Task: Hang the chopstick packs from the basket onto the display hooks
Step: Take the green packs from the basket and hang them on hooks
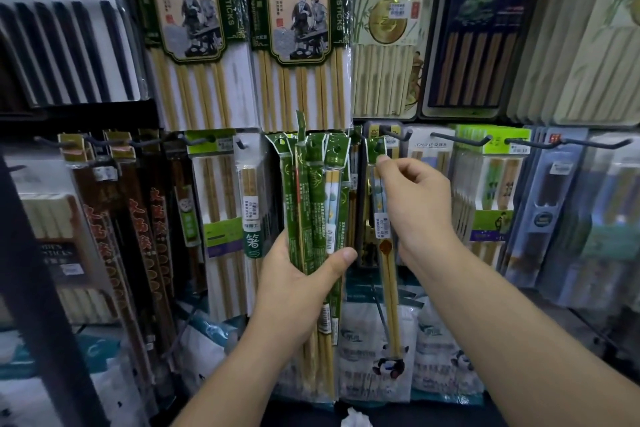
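Shop wall [485, 121] crowded with hanging chopsticks fills the view. Nearest, the left hand [298, 284] grips a bundle of green packs [311, 211] upright, thumb curled across the front. The right hand [412, 204] pinches the green top of a single pack [378, 180] just below a dark hook [393, 134]; whether the pack is threaded on the hook cannot be told. Behind, big packs [188, 28] hang higher.

**Dim, flat shop light with blurred edges**

Soft overhead light leaves the lower left, by the dark post [38, 288], in shadow. Pale glare streaks the plastic of the tall packs [194, 87] up top. The left hand [294, 281] and right hand [415, 201] at centre look sharpest; side racks [571, 201] smear and bow outward
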